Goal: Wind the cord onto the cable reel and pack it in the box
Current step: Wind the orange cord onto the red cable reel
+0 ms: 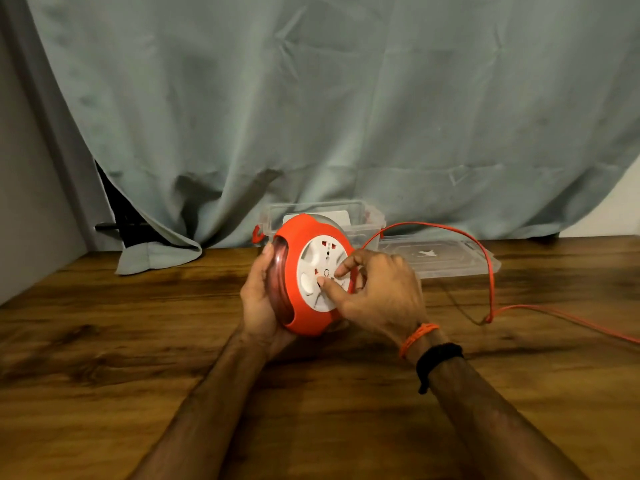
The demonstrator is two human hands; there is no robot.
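Cable reel cupped in left hand grip — right hand fingers on white hub, cord slack rightward.

The cord runs off the right edge.

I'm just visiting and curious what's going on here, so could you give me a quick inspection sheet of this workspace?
Surface: wooden table, dark grain.
Job's things: orange cable reel with a white socket face, held upright above the table; clear plastic box behind it, open; its clear lid flat to the right.
Clutter: nothing seen.
Hands: left hand cups the reel's left side; right hand has thumb and a finger on the white face, cord passing at its fingers.
Cables: orange cord loops from the reel, trails off right, mostly unwound.
Surroundings: grey-green curtain behind; orange and black wristbands on the right wrist.
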